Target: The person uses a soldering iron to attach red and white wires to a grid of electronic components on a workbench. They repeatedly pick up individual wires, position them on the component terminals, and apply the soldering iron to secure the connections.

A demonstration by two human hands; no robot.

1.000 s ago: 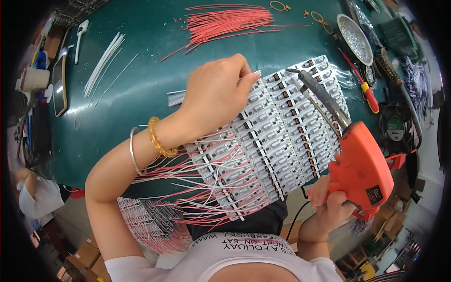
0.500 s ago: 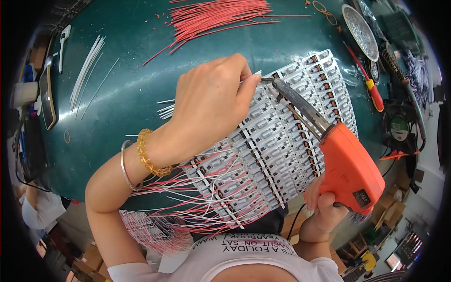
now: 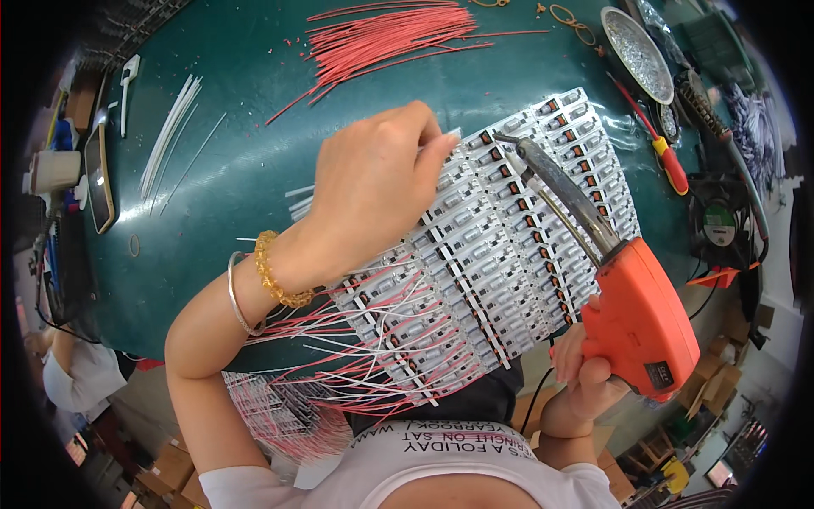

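My left hand is closed, thumb and forefinger pinched together over the upper left part of a panel of small circuit boards. White wires stick out on the far side of this hand, and a pale tip shows at its fingertips. My right hand grips an orange soldering gun from below. The gun's dark tip is over the panel's upper part, a little right of my left fingertips and apart from them. Red and white wires trail from the panel's lower left boards.
A pile of red wires lies at the back of the green table. Loose white wires and a phone are at left. On the right are a metal dish, a screwdriver and a small fan.
The soldering gun has drawn back to the right and slightly down, its tip parting from my left fingertips. My left hand has shifted slightly left. The whole view has shifted a little.
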